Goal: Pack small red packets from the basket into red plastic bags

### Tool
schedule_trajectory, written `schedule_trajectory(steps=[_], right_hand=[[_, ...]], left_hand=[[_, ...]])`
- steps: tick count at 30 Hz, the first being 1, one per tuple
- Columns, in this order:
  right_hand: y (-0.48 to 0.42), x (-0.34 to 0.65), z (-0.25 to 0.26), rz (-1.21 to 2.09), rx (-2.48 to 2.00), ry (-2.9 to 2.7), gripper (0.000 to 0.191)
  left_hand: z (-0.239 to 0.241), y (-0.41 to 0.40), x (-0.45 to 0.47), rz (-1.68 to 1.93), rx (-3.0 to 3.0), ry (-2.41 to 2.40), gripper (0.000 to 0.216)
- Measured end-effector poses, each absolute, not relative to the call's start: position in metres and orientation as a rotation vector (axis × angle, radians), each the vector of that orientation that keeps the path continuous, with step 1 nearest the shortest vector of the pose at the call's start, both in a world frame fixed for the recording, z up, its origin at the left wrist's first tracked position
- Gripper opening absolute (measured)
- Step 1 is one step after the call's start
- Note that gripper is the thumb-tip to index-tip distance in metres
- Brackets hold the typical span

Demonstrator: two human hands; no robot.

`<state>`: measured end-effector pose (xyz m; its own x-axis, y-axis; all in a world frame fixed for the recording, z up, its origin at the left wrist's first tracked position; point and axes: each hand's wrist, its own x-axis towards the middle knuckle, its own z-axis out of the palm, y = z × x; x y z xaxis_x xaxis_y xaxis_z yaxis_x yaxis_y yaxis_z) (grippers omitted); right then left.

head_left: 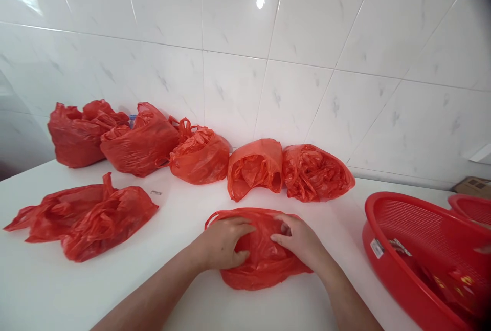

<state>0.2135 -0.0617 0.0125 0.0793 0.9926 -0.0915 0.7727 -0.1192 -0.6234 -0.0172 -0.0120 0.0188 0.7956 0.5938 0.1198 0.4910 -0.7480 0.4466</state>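
A crumpled red plastic bag [261, 269] lies on the white table in front of me, with its mouth gathered at the top. My left hand [226, 241] grips its left side, thumb and fingers curled into the loose plastic. On the bag's right side, my right hand [297, 239] has its fingers bent around the folds, the thumb pointing in toward the middle. Parts of the fingertips are hidden by the plastic. A handle loop shows behind my left hand. The bag's contents cannot be made out.
Against the tiled wall [238, 90] stand several red bags, including an open one [255, 167]. Another red bag [99, 218] lies flatter at the left. At the right are a large red plastic basket [399, 264] with packets inside, a second basket [470, 205] and a cardboard box [473, 186].
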Motion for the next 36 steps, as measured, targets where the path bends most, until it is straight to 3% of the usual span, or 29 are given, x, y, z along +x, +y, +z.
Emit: schedule_trajectory(steps=[3,7,16,22,25,28,36], right_hand=[[-0.062,0.209,0.009,0.603,-2.019,-1.899,0.069],[-0.063,0.201,0.005,0.519,-2.068,-2.046,0.079],[-0.115,0.194,0.064,0.096,-1.866,-1.818,0.045],[-0.172,0.270,0.066,-0.510,-2.309,-1.400,0.056],[-0.202,0.303,0.060,-0.369,-2.699,-1.195,0.059],[-0.228,0.306,0.045,-0.083,-2.922,-1.154,0.047],[-0.258,0.265,0.010,-0.109,-2.854,-1.240,0.042]], left_hand=[[0.016,-0.013,-0.011,0.479,2.643,0.773,0.048],[-0.007,-0.009,-0.011,0.281,2.575,0.879,0.083],[-0.023,0.007,-0.015,0.161,2.435,0.969,0.083],[-0.028,0.007,-0.017,0.236,2.452,0.937,0.082],[-0.031,0.006,-0.018,0.285,2.464,0.939,0.081],[-0.032,0.006,-0.017,0.292,2.457,0.956,0.080],[-0.028,0.001,-0.016,0.271,2.483,1.016,0.076]])
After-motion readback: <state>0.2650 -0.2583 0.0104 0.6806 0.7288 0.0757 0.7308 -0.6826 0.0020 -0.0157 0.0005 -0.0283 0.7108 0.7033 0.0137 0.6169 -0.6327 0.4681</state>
